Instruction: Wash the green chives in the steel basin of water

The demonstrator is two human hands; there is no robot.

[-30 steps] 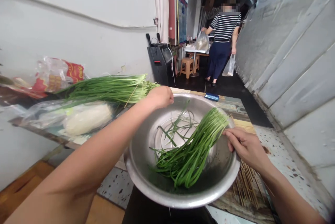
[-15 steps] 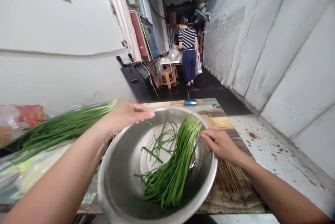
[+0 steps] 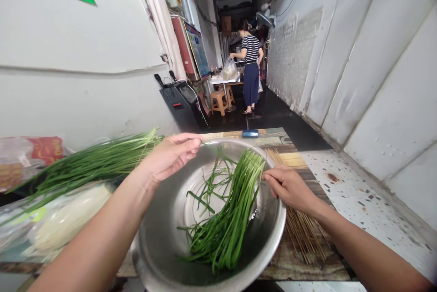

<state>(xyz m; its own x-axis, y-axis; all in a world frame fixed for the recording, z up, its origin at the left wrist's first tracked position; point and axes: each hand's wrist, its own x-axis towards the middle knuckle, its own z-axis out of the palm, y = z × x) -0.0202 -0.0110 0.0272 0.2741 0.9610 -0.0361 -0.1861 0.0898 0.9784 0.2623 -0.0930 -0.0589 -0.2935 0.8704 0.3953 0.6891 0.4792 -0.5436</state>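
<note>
A bunch of green garlic chives (image 3: pixel 227 224) hangs into a large steel basin (image 3: pixel 160 237), its pale ends lined up side by side at the top. At the basin's right rim my right hand (image 3: pixel 287 187) is closed in a pinch at those ends. Whether a skewer runs through them I cannot make out. My left hand (image 3: pixel 177 153) is closed over the far left rim, thumb against fingertips, with a thin green chive leaf trailing from the pinch. Loose chives (image 3: pixel 213 187) lie scattered on the basin's bottom.
Left are a heap of long chives (image 3: pixel 92 164) and a clear bag of something pale (image 3: pixel 71 217). Bamboo skewers (image 3: pixel 303 233) lie right of the basin on the wood-patterned table (image 3: pixel 283 260). A blue box (image 3: pixel 250 133) sits at the far edge. Beyond, a person (image 3: pixel 251 64) holds a plastic bag.
My left hand has turned slightly and its fingers have closed together at the rim. My right hand keeps its pinch. The person behind has lifted the plastic bag.
</note>
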